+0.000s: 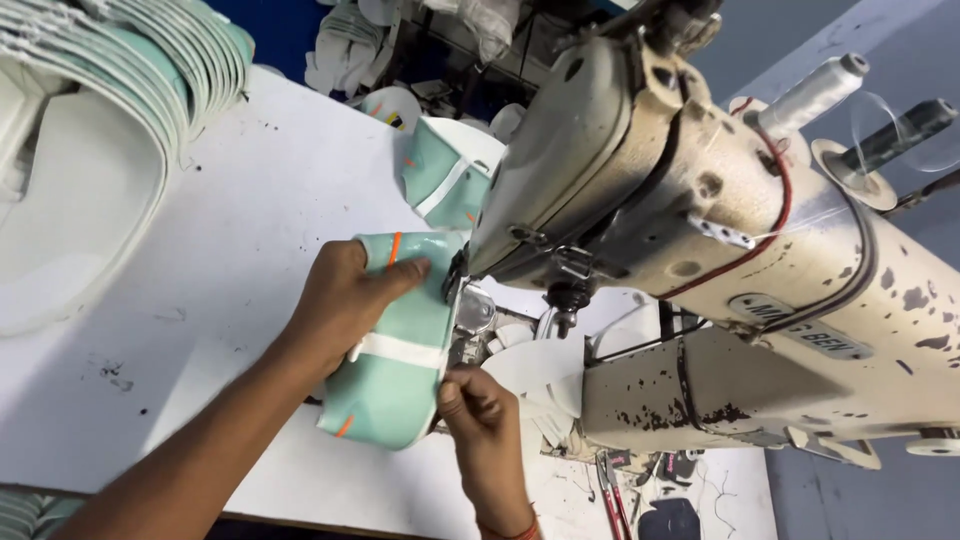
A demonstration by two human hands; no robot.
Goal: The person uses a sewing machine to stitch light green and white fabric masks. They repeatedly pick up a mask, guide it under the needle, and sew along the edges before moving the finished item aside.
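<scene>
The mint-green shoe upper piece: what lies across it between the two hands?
In the head view, a white strip crosses the mint-green shoe upper piece between the left hand and right hand.

A stack of mint pieces (120,70) lies far left of the sewing machine (700,230); thread spools (820,90) stand atop it.
</scene>
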